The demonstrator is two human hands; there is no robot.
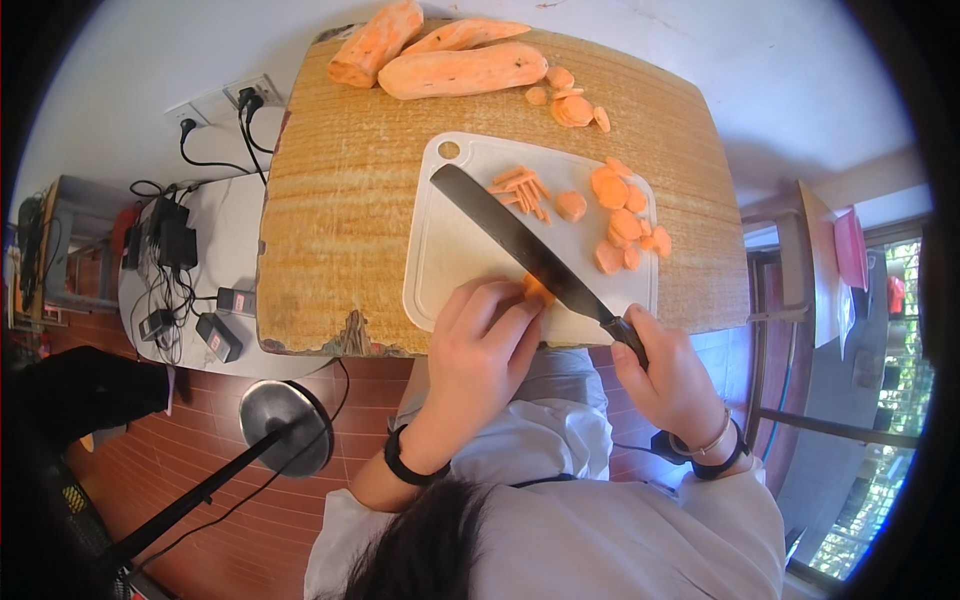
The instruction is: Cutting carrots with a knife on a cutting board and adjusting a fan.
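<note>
My right hand grips the handle of a dark-bladed kitchen knife. Its blade slants across a white plastic cutting board. The fingers of my left hand press an orange piece of peeled root vegetable at the board's near side; the blade lies over part of that piece. Beyond the blade lie a small pile of thin orange sticks, a single thick round slice and a scatter of round slices along the board's right side.
Several peeled orange roots and more slices lie at the far edge of the wooden table. At the left, a white side table holds black power adapters and tangled cables. A round metal stand base is on the floor.
</note>
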